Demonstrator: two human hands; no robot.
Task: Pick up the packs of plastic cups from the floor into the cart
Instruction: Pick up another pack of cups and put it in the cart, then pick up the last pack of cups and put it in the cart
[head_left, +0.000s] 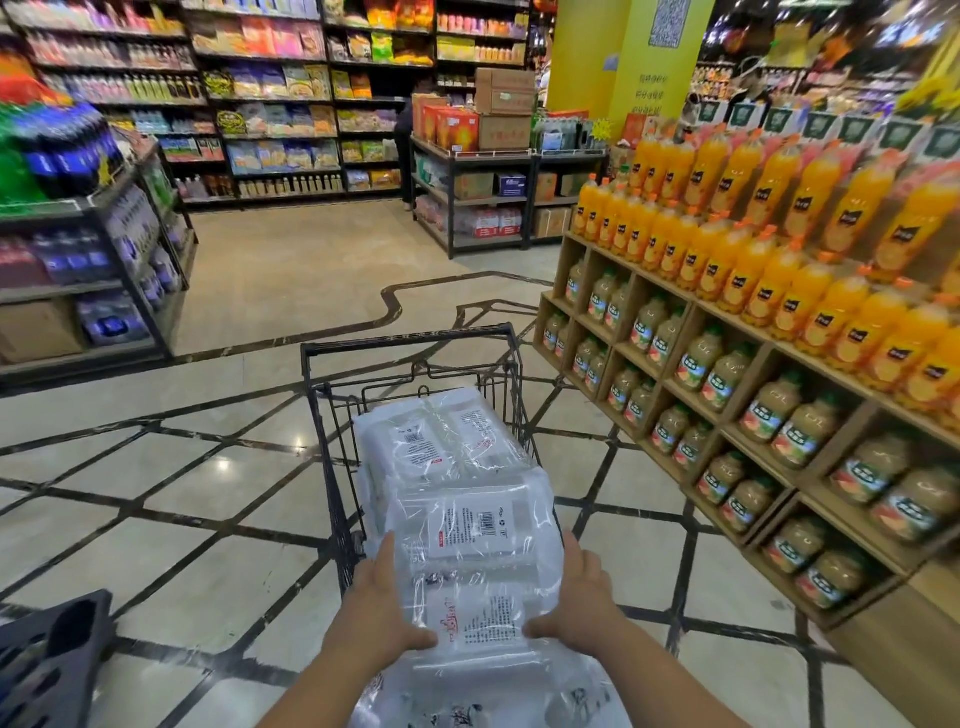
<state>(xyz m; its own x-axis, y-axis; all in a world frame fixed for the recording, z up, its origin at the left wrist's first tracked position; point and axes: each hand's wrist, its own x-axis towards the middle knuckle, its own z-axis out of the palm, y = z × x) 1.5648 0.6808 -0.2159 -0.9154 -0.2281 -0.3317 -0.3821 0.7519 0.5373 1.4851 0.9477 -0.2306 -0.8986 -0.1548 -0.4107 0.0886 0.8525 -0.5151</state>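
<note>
A black wire shopping cart (410, 347) stands straight ahead of me on the tiled floor. Clear-wrapped packs of white plastic cups (441, 441) lie piled inside it, labels facing up. The nearest pack (475, 530) sits on top at the cart's near end. My left hand (382, 605) presses against its left side and my right hand (579, 605) against its right side, thumbs on top, gripping it between them. More clear wrapped packaging (483, 696) lies below my wrists at the bottom edge.
A wooden display of orange juice bottles (753, 249) runs close along the right. A dark metal shelf of soda bottles (88, 249) stands at left. A grey plastic basket (47, 665) is at the lower left. Open floor (311, 260) stretches ahead to snack shelves.
</note>
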